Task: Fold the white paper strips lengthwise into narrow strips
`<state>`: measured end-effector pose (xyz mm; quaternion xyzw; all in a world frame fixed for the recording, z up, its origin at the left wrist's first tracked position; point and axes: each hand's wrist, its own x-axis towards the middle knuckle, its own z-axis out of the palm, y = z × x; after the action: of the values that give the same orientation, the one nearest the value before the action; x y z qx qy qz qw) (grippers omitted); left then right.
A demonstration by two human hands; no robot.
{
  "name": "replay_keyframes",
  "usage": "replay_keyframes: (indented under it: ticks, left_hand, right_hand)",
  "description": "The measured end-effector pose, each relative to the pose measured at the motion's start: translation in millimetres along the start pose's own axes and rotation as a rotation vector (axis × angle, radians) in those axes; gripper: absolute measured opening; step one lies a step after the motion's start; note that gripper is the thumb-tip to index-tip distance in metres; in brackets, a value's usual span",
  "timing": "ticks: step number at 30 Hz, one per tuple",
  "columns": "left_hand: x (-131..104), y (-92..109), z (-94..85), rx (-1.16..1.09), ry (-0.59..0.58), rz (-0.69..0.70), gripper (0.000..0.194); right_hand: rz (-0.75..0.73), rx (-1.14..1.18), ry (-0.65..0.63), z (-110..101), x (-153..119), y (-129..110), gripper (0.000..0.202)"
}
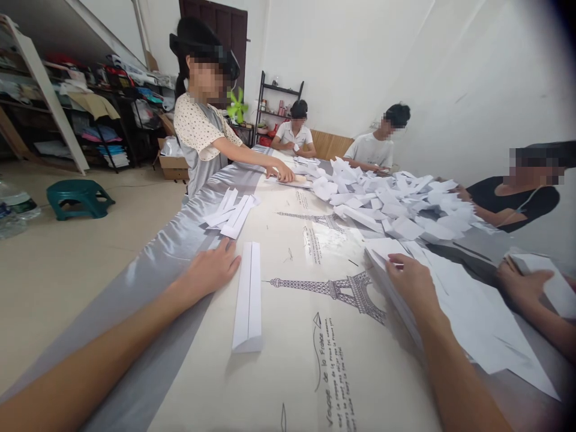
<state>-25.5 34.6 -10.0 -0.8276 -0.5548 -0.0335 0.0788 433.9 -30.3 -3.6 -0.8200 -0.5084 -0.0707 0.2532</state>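
- Right hand [411, 282] curls its thumb and fingertips at the near-left corner region of the white paper sheets [477, 306], touching their left edge; whether it pinches a sheet cannot be told.
- Left hand [213, 267] lies on the table's left side, fingers loosely extended and nothing held, its fingertips close to the near end of the folded strips; whether they touch cannot be told.
- Silver-grey satin tablecloth [148, 264] covers the long table and drapes over its left edge.
- Cream table cover [216, 384], printed with Eiffel Towers and French script, lies over the cloth under both hands.
- Standing co-worker [198, 138] at the far left reaches across the table, a hand on a pale bar-shaped object [300, 178].
- Heap of folded white papers [396, 198] spreads over the far right, beyond the sheets.
- White sheets lie overlapped right of the right hand, slanting toward the near right.
- Co-worker's hand [526, 285] at the right edge holds a folded white paper piece [546, 279].
- Small pile of folded strips [231, 213] sits just beyond the left hand.
- Single folded paper strip [248, 297] lies lengthwise between the hands, just right of the left one and well apart from the right.
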Motion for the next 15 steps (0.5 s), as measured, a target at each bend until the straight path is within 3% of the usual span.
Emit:
replay_keyframes:
  ticks: [4,6,8,11,15]
  left_hand:
    - [0.9,-0.7,2.5,0.003,0.016,0.011,0.045]
    - [1.5,-1.4,4.2,-0.010,0.018,0.010,0.045]
    - [1.7,-2.2,5.4,-0.012,0.024,0.019,0.043]
    - [1.3,-3.1,6.1,-0.001,0.032,0.025,0.044]
    - [1.4,-3.9,6.0,-0.031,0.028,-0.004,0.045]
  right_hand:
    - [0.013,0.024,0.148,-8.2,-5.7,-20.8,0.042]
    - [-0.129,0.161,0.314,-10.6,-15.8,-43.0,0.039]
    - [-0.342,0.308,0.328,-10.2,-33.9,-71.6,0.033]
    - [-0.690,0.529,0.114,-2.9,-71.8,-114.9,0.022]
    - [-1.065,0.624,-0.373,13.4,-114.2,-147.8,0.036]
